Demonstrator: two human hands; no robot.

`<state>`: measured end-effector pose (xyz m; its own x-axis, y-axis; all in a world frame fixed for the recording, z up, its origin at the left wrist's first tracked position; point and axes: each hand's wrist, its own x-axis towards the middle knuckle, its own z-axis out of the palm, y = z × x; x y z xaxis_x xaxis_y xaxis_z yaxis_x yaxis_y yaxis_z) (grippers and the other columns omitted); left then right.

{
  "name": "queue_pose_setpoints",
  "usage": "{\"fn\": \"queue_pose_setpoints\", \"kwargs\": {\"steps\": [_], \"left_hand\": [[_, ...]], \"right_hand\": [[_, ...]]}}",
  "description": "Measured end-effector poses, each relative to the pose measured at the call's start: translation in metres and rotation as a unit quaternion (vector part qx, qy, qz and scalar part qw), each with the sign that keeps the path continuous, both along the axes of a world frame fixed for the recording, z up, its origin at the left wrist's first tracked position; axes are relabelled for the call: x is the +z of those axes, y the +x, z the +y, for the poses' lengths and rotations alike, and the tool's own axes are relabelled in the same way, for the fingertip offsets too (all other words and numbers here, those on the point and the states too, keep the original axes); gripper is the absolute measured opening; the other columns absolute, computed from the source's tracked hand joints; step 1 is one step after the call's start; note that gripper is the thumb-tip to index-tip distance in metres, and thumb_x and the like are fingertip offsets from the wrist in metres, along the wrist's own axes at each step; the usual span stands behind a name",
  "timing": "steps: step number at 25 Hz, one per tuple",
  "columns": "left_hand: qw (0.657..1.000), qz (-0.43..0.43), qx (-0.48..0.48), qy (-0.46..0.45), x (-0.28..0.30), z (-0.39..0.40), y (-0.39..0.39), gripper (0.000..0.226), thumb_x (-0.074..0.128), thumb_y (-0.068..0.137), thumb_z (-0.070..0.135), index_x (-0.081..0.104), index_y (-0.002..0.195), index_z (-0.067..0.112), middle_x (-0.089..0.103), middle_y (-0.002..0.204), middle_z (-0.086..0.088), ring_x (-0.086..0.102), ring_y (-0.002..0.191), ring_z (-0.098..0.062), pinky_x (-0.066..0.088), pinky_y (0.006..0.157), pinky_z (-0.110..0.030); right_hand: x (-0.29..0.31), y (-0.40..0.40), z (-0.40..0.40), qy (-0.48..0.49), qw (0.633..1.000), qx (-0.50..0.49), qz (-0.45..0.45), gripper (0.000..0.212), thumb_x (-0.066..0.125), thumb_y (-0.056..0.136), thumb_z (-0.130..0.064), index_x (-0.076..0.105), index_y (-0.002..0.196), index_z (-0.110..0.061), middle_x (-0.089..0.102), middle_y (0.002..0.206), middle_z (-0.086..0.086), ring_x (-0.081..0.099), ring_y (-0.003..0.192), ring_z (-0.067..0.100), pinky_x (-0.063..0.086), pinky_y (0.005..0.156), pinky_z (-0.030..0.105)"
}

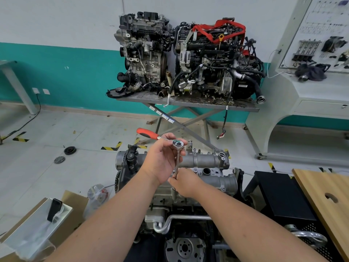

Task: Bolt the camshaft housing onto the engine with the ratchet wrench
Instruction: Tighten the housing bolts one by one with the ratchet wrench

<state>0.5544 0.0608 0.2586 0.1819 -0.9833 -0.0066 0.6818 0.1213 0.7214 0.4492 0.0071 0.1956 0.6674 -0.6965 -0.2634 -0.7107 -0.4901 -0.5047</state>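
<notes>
Nearest the camera, two bare forearms reach in from 6 o'clock over the engine, whose flywheel end faces the wearer at the bottom of the view. The right hand is curled around the lower end of the extension bar, pinching it close to where the socket meets the camshaft housing; the bolt itself is hidden under the fingers. Just beyond, toward 12 o'clock, the left hand cups the head of the ratchet wrench, fingers wrapped around it, with the red handle pointing out to about 10 o'clock. The housing lies across the top of the engine, running from the hands toward 2 o'clock, with several bolt heads showing along its flange. To do this step well, the person should probably keep the extension square to the bolt, steadying it low with the right hand while pressing down on the head, and make sure the socket is fully seated before swinging the handle; a tilted bar could slip off or round the head. Farther off at 12 o'clock, two other engines sit on a scissor-leg stand against the wall.
</notes>
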Motion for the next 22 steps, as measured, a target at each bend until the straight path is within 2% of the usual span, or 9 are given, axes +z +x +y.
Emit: {"fn": "queue_pose_setpoints", "kwargs": {"steps": [4,8,11,15,17,19,20,21,22], "left_hand": [[1.000,0.005,0.002,0.004,0.000,0.000,0.000,0.014,0.052,0.077,0.011,0.049,0.088,0.019,0.070,0.084,-0.011,0.062,0.064,-0.024,0.045,0.064,-0.033],[0.999,-0.003,0.028,0.033,0.006,-0.002,-0.001,0.017,0.037,0.092,0.004,0.046,0.085,0.017,0.071,0.080,-0.015,0.066,0.062,-0.025,0.055,0.062,-0.029],[0.998,-0.026,0.023,0.050,0.011,-0.004,0.001,0.017,0.037,0.094,0.005,0.044,0.085,0.017,0.071,0.077,-0.015,0.065,0.059,-0.024,0.055,0.059,-0.029],[0.994,-0.042,-0.017,0.099,0.020,-0.008,0.006,0.009,0.041,0.093,0.006,0.044,0.090,0.014,0.067,0.070,-0.013,0.062,0.053,-0.023,0.053,0.057,-0.030],[0.978,-0.126,-0.029,0.163,0.029,-0.011,0.006,0.005,0.045,0.093,0.010,0.046,0.089,0.012,0.064,0.065,-0.009,0.060,0.053,-0.022,0.052,0.065,-0.034],[0.923,-0.321,-0.039,0.210,0.041,-0.015,0.008,0.009,0.047,0.092,0.012,0.053,0.086,0.010,0.065,0.060,-0.005,0.066,0.060,-0.023,0.051,0.077,-0.040],[0.873,-0.436,-0.055,0.212,0.049,-0.017,0.008,0.012,0.047,0.091,0.013,0.057,0.086,0.008,0.067,0.062,-0.004,0.068,0.065,-0.022,0.051,0.080,-0.040],[0.804,-0.555,-0.076,0.198,0.057,-0.018,0.007,0.015,0.048,0.091,0.014,0.061,0.087,0.007,0.070,0.066,-0.003,0.067,0.068,-0.020,0.051,0.078,-0.039],[0.715,-0.672,-0.097,0.168,0.063,-0.019,0.005,0.015,0.050,0.091,0.017,0.062,0.088,0.009,0.071,0.072,-0.003,0.064,0.067,-0.017,0.050,0.071,-0.035]], "right_hand": [[-0.002,0.001,-0.001,-0.021,1.000,0.007,0.012,0.048,0.048,0.101,-0.031,0.042,0.057,-0.014,0.047,0.056,0.002,0.044,0.052,0.014,0.030,0.048,0.029],[-0.003,0.001,-0.002,-0.018,1.000,0.008,0.014,0.047,0.047,0.101,-0.032,0.046,0.058,-0.014,0.050,0.058,0.002,0.048,0.054,0.015,0.034,0.049,0.028],[-0.003,0.001,-0.003,-0.006,1.000,0.007,0.009,0.045,0.048,0.100,-0.032,0.052,0.059,-0.012,0.056,0.059,0.004,0.053,0.056,0.017,0.036,0.050,0.028],[-0.003,0.001,-0.004,-0.005,1.000,0.016,0.011,0.046,0.049,0.100,-0.032,0.051,0.058,-0.012,0.053,0.056,0.002,0.049,0.052,0.014,0.031,0.048,0.025],[-0.003,0.001,-0.005,-0.001,1.000,0.018,0.009,0.044,0.049,0.099,-0.031,0.048,0.058,-0.014,0.050,0.054,0.000,0.047,0.051,0.013,0.032,0.049,0.026],[-0.003,0.002,-0.003,0.006,1.000,0.016,0.005,0.043,0.050,0.099,-0.030,0.045,0.060,-0.015,0.048,0.055,0.000,0.045,0.051,0.014,0.036,0.051,0.029],[-0.004,0.003,-0.003,0.012,1.000,0.014,0.001,0.042,0.050,0.100,-0.031,0.044,0.061,-0.016,0.048,0.056,0.000,0.045,0.052,0.015,0.039,0.054,0.030],[-0.005,0.004,-0.002,0.018,1.000,0.010,-0.004,0.040,0.050,0.100,-0.030,0.043,0.063,-0.016,0.048,0.058,0.000,0.046,0.054,0.015,0.041,0.058,0.032],[-0.006,0.004,-0.001,0.029,1.000,0.004,-0.012,0.037,0.051,0.099,-0.030,0.043,0.065,-0.017,0.050,0.061,0.001,0.049,0.058,0.016,0.044,0.062,0.035]]}}
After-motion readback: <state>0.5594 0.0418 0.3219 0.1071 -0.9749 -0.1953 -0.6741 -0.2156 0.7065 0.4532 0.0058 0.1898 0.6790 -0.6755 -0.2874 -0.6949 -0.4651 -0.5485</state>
